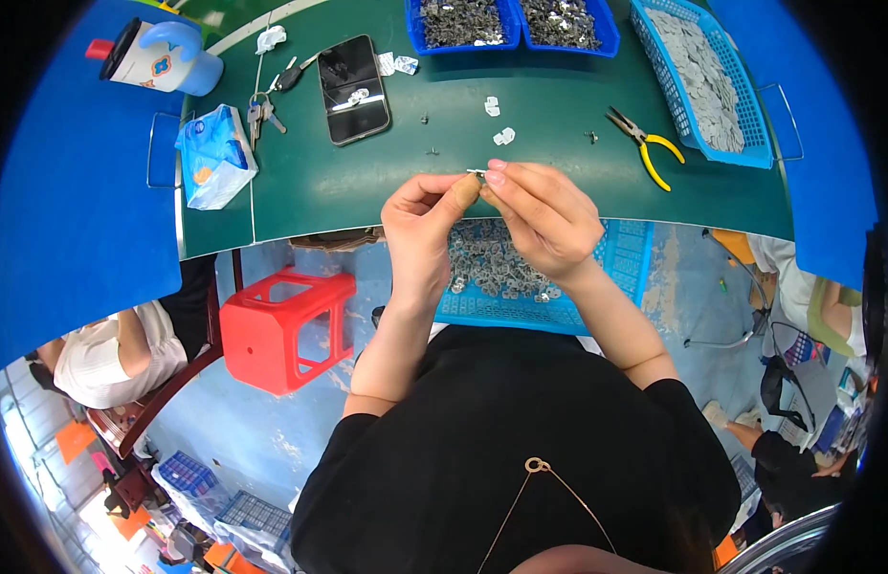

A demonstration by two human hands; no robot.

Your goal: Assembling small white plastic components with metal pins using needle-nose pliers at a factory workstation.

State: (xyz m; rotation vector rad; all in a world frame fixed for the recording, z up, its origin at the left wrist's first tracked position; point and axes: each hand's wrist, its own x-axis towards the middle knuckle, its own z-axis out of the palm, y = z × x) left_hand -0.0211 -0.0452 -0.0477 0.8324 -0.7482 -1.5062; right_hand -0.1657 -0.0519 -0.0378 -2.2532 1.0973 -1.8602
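Both of my hands meet just above the near edge of the green table [300,187]. My left hand [427,222] pinches a small thin metal plate [476,173] between thumb and forefinger. From the other side, the fingertips of my right hand [549,218] close on the same small plate, partly hiding it. Beyond them lie two loose pale plates [504,137] and a few tiny dark metal parts [591,137]. Under my hands, a blue basket [637,251] holds many small metal pieces. To the right rest yellow-handled pliers [645,143] with their jaws apart.
Two blue bins [468,48] of small dark parts stand at the back, and a light-blue basket [741,115] of grey plates at right. Leftward are a phone [355,105], keys [264,115], a tissue pack [214,158] and a tumbler [157,57]. A red stool [272,335] stands lower left; people sit either side.
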